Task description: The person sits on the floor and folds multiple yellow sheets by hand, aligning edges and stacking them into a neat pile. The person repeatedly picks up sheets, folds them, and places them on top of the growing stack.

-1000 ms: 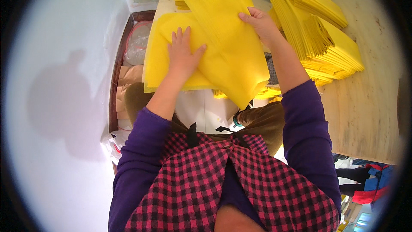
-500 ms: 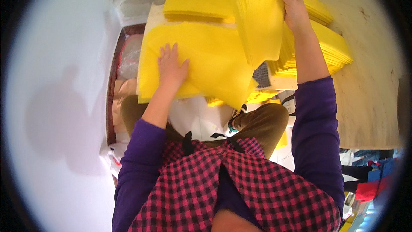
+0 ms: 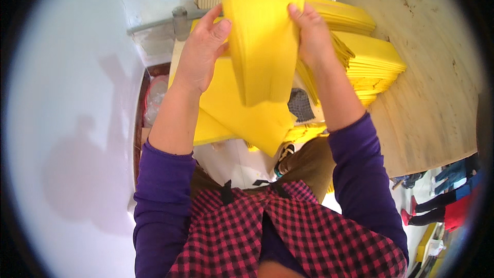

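Observation:
A tall bundle of yellow fabric sheets (image 3: 265,36) is held up in front of me, over the work surface. My right hand (image 3: 313,33) grips its right edge, thumb on the near side; the other fingers are partly hidden. At the left edge, my left hand (image 3: 203,46) has its fingers apart, with the fingertips close against the sheets; whether they press on it I cannot tell. Beneath the bundle, wide yellow sheets (image 3: 242,116) lie spread out, their front corner hanging over the surface's near edge.
Folded stacks of yellow sheets (image 3: 378,54) stand at the right, beside a curved wooden board (image 3: 427,87). A dark grey textured piece (image 3: 301,105) lies by the bundle. A white wall (image 3: 67,123) runs along my left. People's legs (image 3: 437,203) show at the far right.
My left hand has lifted off the spread sheets and come up to the bundle's left edge. My right hand has moved the bundle leftward, in front of me.

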Motion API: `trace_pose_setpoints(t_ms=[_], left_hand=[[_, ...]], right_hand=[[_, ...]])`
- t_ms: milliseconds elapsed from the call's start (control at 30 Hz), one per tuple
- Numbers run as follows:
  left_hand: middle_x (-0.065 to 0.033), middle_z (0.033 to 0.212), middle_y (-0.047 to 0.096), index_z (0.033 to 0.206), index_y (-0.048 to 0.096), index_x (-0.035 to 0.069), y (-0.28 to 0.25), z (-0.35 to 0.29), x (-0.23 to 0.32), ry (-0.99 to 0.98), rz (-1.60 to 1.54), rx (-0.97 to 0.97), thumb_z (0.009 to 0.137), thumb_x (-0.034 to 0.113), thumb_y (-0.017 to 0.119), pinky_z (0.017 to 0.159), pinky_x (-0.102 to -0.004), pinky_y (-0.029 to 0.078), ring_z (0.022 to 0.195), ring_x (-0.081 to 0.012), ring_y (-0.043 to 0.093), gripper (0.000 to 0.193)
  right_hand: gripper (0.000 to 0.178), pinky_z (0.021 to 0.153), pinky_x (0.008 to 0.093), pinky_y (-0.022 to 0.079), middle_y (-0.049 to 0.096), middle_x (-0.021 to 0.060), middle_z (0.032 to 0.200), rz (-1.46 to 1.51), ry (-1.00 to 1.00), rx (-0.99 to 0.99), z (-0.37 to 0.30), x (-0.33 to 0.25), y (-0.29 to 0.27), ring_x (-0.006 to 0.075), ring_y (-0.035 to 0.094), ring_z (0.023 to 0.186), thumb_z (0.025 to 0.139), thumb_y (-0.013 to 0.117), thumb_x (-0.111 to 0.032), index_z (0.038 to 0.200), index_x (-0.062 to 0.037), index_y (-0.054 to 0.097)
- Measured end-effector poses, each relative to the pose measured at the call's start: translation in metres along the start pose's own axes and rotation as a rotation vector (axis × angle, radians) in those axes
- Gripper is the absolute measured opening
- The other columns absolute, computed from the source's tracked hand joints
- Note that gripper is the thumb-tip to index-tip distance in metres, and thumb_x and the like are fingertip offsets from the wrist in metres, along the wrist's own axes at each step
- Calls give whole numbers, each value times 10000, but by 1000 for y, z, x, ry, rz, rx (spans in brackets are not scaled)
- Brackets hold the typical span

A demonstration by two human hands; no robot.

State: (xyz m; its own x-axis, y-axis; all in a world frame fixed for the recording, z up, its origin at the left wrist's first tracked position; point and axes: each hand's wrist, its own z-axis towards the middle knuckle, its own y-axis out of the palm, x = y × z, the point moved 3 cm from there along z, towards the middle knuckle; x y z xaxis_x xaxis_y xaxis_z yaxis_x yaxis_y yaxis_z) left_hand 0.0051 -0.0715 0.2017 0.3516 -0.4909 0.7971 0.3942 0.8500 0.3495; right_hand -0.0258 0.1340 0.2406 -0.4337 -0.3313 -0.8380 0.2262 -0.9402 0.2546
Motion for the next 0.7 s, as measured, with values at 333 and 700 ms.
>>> trace_pose_setpoints(t_ms=[333,700], left_hand=[[-99,1226,555,1257,462,0,43,-21,2,-102,-296,69,928,122,542,935,-356,450,1093,-221,557,360],[-94,1278,518,1293,430,41,123,-70,-43,-281,-561,3,929,120,543,966,-392,437,1148,-237,522,389]], right_hand=[[218,747,286,524,661,67,980,2,251,-46,-54,4,4,141,636,835,923,572,-151,1078,2,597],[349,860,281,487,616,60,1134,-4,417,-43,-189,-32,-76,122,601,973,909,593,-144,1222,-4,529]])
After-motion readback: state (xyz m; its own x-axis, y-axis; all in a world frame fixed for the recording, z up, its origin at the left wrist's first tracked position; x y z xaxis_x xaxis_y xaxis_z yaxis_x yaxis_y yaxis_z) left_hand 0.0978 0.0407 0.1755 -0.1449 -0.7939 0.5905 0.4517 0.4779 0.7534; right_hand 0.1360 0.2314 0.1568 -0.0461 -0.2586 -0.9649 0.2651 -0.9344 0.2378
